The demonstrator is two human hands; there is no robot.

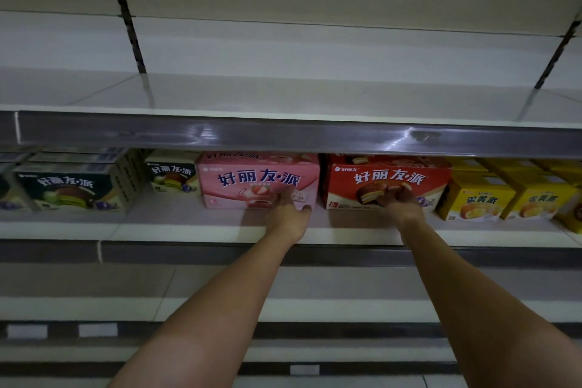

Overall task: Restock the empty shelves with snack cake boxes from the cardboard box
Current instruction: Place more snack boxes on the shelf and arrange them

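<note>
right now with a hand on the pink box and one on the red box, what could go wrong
The left hand presses only the pink box's right end, so pushing may skew it toward the dark green box. The right hand on the red box could drive it against the yellow boxes close beside it. The shelf edge above hangs low over both boxes.
</note>
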